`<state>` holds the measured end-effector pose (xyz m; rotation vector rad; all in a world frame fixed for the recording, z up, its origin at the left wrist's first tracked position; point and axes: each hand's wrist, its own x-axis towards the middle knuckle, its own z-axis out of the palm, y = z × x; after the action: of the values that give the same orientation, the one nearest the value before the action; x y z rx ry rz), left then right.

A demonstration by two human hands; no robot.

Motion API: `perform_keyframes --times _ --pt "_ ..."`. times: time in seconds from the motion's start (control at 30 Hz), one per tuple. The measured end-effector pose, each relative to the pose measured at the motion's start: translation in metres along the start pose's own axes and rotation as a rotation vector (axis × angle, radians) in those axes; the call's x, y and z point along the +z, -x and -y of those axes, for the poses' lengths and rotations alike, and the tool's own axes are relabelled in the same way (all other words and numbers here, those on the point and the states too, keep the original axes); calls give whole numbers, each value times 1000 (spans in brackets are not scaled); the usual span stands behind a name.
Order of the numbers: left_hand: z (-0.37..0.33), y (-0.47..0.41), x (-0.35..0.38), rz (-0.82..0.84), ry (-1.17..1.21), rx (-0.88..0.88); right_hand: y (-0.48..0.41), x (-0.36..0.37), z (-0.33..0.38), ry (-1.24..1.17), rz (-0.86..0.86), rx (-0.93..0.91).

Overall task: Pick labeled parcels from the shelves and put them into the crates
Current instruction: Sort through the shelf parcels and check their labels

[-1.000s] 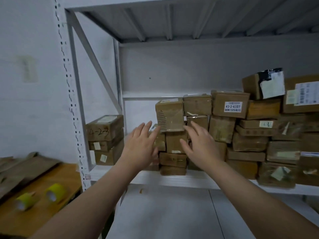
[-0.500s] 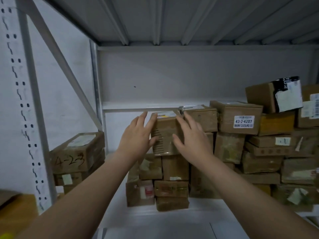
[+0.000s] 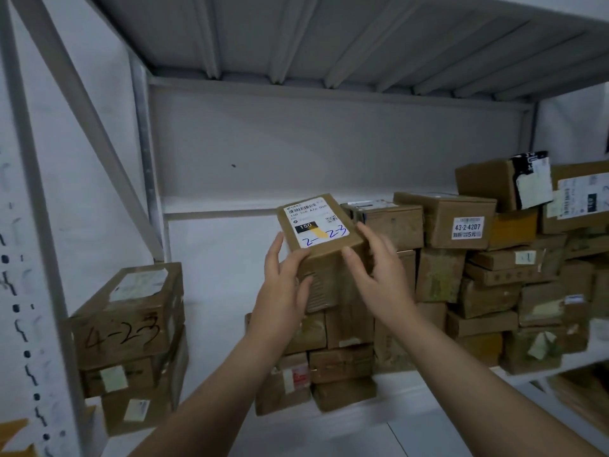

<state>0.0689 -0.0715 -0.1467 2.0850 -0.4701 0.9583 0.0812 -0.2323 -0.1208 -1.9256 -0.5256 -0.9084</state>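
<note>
A single wide-angle camera sat on the person's head and faced forward, about level, into a shelf bay. It stood close to the rack. The post (image 3: 44, 258) ran down the left edge, the upper shelf (image 3: 329, 37) was seen from below across the top, and the stacked boxes (image 3: 461, 275) ran off the right edge. Both forearms rose from the bottom edge to the left hand (image 3: 283, 291) and right hand (image 3: 379, 278). These held a parcel (image 3: 324, 265) mid-frame, near enough that its label (image 3: 316, 225) was partly readable. Straight lines bowed near the edges.
</note>
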Motion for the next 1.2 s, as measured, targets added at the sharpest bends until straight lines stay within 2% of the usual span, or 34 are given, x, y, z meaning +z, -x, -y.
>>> perform_keyframes --times 0.1,0.23,0.37,0.47,0.53,0.63,0.77,0.87,0.93,1.0,1.1,1.2 --pt "-5 10 -7 -24 237 -70 7 10 1 -108 -94 -47" --pt "-17 14 -13 -226 692 -180 14 22 6 -189 -139 -116" --pt "-27 18 -23 -347 860 -170 25 30 10 -303 -200 -160" --pt "-25 36 -32 -399 877 -154 40 38 19 -433 -106 -154" --pt "-18 46 -39 -423 853 -136 48 46 25 -452 -45 -184" --pt "-7 55 -50 -440 778 -92 53 59 29 -434 -47 -237" --pt "-1 60 -64 -443 733 -59 56 74 34 -448 -8 -214" --pt "1 63 -77 -427 640 -49 56 79 40 -433 97 -181" --pt "6 68 -88 -388 491 -55 56 83 42 -459 206 -143" --pt "16 74 -100 -333 239 -43 59 89 41 -445 266 -135" --pt "33 88 -113 -271 -42 -20 69 101 37 -394 253 -132" --pt "42 104 -115 -229 -124 -58 85 113 30 -373 219 -130"
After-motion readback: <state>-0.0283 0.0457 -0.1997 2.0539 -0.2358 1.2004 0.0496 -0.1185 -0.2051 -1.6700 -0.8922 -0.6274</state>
